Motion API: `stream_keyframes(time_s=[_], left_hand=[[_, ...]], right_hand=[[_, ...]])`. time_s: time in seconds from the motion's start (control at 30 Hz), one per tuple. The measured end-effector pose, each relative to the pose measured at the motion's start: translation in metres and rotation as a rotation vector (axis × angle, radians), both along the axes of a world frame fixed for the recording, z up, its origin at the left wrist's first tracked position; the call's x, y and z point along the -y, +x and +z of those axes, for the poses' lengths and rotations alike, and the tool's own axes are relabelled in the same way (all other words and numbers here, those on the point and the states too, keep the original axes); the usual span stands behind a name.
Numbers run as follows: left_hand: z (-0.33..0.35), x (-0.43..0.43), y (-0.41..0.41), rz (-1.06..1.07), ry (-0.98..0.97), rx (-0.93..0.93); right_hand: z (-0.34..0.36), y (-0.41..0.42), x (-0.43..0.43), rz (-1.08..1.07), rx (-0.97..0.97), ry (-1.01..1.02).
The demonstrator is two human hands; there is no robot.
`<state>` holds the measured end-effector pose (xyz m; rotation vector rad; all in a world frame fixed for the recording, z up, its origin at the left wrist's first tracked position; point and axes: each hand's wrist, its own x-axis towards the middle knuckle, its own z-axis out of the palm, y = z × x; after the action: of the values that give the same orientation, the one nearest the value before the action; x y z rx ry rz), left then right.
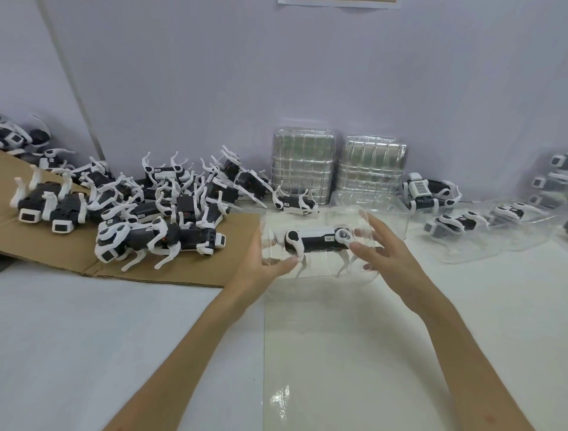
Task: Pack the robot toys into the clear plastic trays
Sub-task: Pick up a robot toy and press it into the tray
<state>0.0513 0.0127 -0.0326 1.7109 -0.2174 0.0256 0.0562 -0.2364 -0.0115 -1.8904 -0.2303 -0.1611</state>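
The left hand (261, 261) grips the clear tray (316, 270). The right hand (384, 249) presses the robot toy (316, 242) in with straight fingers (378, 229). It seems seated; next, set it aside.

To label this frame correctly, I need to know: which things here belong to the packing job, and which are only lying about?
Job: clear tray with robot toy inside, left hand gripping it, right hand touching it; loose toy pile; empty tray stacks; packed trays.
Lying about: cardboard sheet; paper on wall.
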Motion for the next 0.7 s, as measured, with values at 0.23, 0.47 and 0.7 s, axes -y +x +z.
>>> stream_keyframes(time_s=[0.23, 0.47, 0.7], left_hand=[[-0.006, 0.005, 0.001, 0.139, 0.105, 0.062], [-0.011, 0.011, 0.0, 0.25, 0.086, 0.111], [-0.009, 0.015, -0.001, 0.203, -0.044, -0.011]], right_hand=[[-0.005, 0.001, 0.001, -0.025, 0.027, -0.069], [-0.01, 0.004, -0.009, 0.0, -0.059, -0.031], [-0.009, 0.008, -0.009, -0.139, -0.185, 0.108]])
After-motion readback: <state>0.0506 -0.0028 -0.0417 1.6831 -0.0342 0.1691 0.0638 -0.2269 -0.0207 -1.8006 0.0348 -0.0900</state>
